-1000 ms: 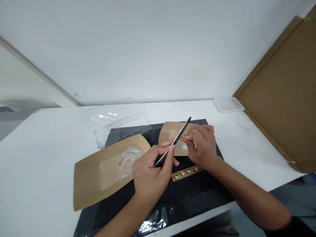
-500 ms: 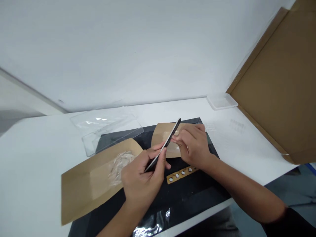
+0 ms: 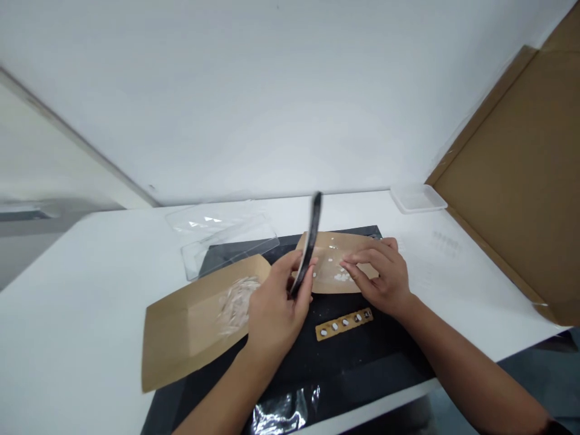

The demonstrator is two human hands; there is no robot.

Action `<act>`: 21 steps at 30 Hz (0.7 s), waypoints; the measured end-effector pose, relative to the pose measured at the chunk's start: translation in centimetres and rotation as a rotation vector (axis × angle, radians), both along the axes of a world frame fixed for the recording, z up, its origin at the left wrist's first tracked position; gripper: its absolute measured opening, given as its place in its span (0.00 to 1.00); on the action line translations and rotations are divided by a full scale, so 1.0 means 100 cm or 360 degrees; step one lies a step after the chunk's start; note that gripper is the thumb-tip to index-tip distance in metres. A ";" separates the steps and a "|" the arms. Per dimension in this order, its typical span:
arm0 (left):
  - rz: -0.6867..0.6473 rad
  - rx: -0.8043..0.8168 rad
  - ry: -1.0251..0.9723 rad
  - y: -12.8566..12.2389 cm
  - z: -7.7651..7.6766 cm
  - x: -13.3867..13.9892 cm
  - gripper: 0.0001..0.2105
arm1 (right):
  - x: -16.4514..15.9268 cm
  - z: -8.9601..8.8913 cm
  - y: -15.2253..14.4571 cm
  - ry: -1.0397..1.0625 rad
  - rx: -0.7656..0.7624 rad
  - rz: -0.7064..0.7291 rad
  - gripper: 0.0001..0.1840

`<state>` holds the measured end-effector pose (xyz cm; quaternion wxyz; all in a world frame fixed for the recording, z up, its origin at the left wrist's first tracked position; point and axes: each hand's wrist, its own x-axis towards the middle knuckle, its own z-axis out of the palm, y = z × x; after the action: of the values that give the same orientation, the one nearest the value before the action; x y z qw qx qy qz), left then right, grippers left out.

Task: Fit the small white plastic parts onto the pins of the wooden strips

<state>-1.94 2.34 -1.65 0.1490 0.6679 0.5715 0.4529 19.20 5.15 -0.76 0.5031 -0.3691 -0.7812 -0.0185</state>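
My left hand (image 3: 274, 308) grips a thin, flat black piece with a pale edge (image 3: 312, 232), held nearly upright and seen edge-on. Over the right-hand brown paper tray (image 3: 327, 285) hovers my right hand (image 3: 385, 278), its thumb and index fingertips pinched together; whatever is between them is too small to make out. Small white pieces (image 3: 342, 277) lie in that tray. Just in front of it, a tan strip (image 3: 339, 326) with a row of round holes rests on the black mat (image 3: 344, 368); white shows in several holes.
Another brown paper tray (image 3: 165, 338) on the left holds a heap of clear thin pieces (image 3: 238, 305). Behind it lie clear plastic covers (image 3: 231, 244). A translucent shallow lid or tray (image 3: 419, 199) sits at the back right, beside a large upright cardboard box (image 3: 512, 181).
My right hand has drawn away from the black piece, down and right over the tray of white bits. The black piece has turned more upright in my left hand. The view has shifted slightly.
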 end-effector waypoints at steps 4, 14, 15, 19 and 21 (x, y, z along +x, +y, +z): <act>-0.0131 0.0132 0.0247 0.007 0.000 -0.009 0.12 | 0.002 0.000 0.000 -0.0041 -0.0021 0.0017 0.05; 0.0124 0.0013 0.0507 0.014 -0.002 -0.005 0.19 | 0.007 0.000 0.002 -0.0043 -0.0005 -0.0010 0.03; 0.0147 0.0055 0.0565 0.015 -0.002 -0.004 0.22 | 0.007 0.000 0.002 -0.0043 -0.0002 -0.0005 0.03; 0.0107 0.0483 0.0762 0.012 0.002 -0.002 0.24 | 0.007 -0.003 0.000 -0.0044 0.0018 -0.0027 0.04; 0.0027 0.0597 0.0750 0.008 0.006 -0.001 0.25 | 0.007 -0.004 -0.001 -0.0057 0.0041 -0.0032 0.05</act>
<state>-2.04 3.11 -1.04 -0.1176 0.7655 0.5023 0.3845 19.85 5.09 -1.13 0.4936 -0.3700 -0.7860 -0.0403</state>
